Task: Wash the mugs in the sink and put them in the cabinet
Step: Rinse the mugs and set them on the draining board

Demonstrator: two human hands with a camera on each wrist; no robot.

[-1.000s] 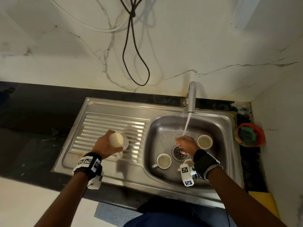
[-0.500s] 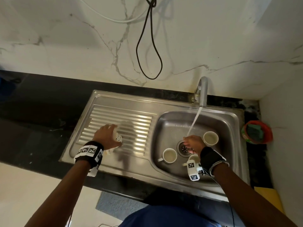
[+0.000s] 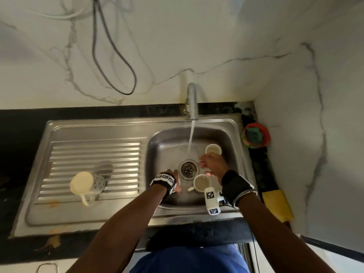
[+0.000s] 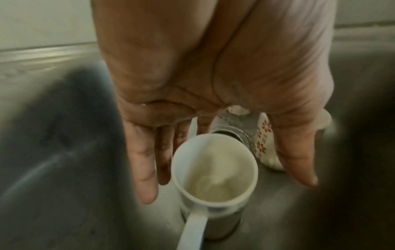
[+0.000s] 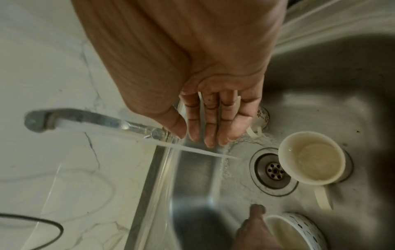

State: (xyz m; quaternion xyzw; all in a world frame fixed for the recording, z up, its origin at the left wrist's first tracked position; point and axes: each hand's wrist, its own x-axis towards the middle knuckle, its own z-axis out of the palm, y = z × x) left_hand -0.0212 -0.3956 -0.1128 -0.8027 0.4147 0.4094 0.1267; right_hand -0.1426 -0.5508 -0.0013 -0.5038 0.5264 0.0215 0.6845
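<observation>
Three mugs stand upright in the steel sink [image 3: 197,216]. My left hand [image 3: 171,173] is down in the basin over a dotted white mug [image 4: 213,170]; straight fingers [image 4: 145,169] lie left of its rim and the thumb [image 4: 296,160] right of it. Whether they touch it I cannot tell. My right hand [image 3: 211,164] is open, its wet fingers [image 5: 209,128] straight beside the running water [image 3: 190,138]. A plain mug [image 3: 201,183] stands just in front of that hand and a red-flowered mug [image 3: 213,149] behind it. Another dotted mug [image 3: 81,183] sits upside down on the drainboard [image 3: 94,152].
The tap [image 3: 192,101] runs into the basin near the drain [image 3: 188,169]. A red bowl with a green scrubber [image 3: 256,134] sits on the black counter at the right, and a yellow sponge [image 3: 275,205] lies nearer me. A black cable [image 3: 114,56] hangs on the marble wall.
My left hand has let go of the mug, which stays upside down on the drainboard, and moved right into the basin over another mug. The right hand stays by the water.
</observation>
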